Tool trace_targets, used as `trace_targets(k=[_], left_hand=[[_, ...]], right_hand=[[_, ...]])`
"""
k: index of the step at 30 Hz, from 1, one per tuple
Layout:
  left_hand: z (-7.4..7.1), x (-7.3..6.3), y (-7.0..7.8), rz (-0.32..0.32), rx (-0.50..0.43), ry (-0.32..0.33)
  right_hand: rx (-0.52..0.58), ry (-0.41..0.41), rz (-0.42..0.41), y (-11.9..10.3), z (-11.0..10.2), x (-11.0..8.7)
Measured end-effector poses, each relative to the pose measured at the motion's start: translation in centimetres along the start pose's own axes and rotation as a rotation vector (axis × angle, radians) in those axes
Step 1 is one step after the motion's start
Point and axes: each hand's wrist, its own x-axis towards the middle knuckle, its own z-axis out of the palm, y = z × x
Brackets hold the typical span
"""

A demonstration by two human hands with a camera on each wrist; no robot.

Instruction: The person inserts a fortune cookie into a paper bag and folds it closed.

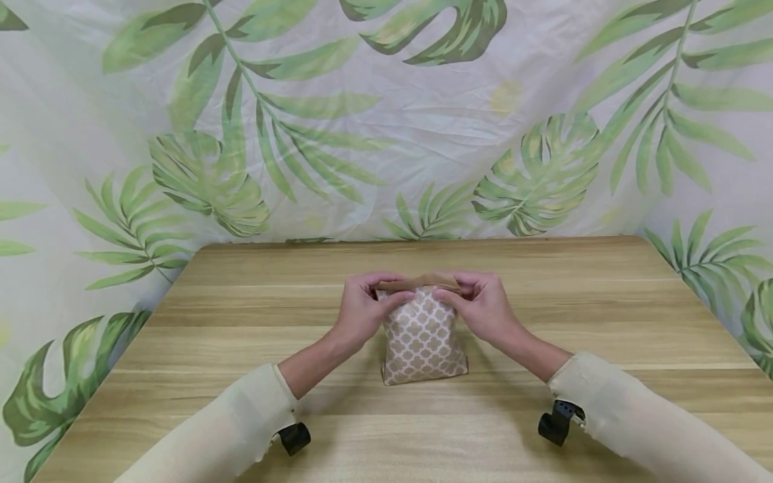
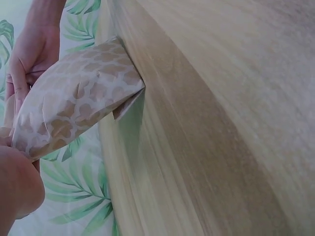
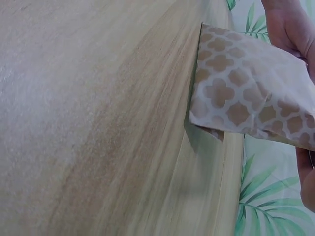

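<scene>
A brown paper bag point(image 1: 425, 339) with a white quatrefoil pattern stands upright on the wooden table, its sides bulging. Its plain brown top edge point(image 1: 423, 282) is folded over or pinched together between the two hands. My left hand point(image 1: 365, 305) grips the top left corner, thumb on the front and fingers behind. At the top right corner my right hand point(image 1: 483, 305) pinches in the same way. Both wrist views show the patterned bag point(image 2: 78, 93) from the side, its base on the table. What is inside the bag is hidden.
The wooden table point(image 1: 241, 322) spreads to both sides of the bag. Behind its far edge hangs a pale cloth point(image 1: 423, 121) printed with green leaves. Small black cameras point(image 1: 294, 439) sit under both cream sleeves point(image 1: 640, 409).
</scene>
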Motion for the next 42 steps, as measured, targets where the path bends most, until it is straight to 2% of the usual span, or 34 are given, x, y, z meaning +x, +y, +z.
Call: trace_targets(k=[3,9,12,21,29,42], left_hand=[[-0.2,0.0,-0.2,0.038,0.004,-0.029],[-0.9,0.0,-0.2,0.105,0.149,-0.147],[-1.1,0.0,-0.1,0.117,0.169,-0.192],[-1.2,0.1,-0.1,0.204,0.155,-0.216],[-1.7,0.0,0.0,0.315,0.263,-0.231],[-1.7,0.0,0.2,0.314,0.385,-0.26]], right_hand=[[0.008,0.001,-0.002,0.2,-0.1,0.1],[0.002,0.019,-0.008,0.4,-0.3,-0.1],[-0.001,0.019,-0.014,0.5,-0.3,-0.2],[0.018,0.021,-0.09,0.6,-0.3,-0.3],[0.055,0.016,-0.093,0.7,-0.3,-0.4],[0.036,0.029,-0.05,0.7,-0.5,-0.3]])
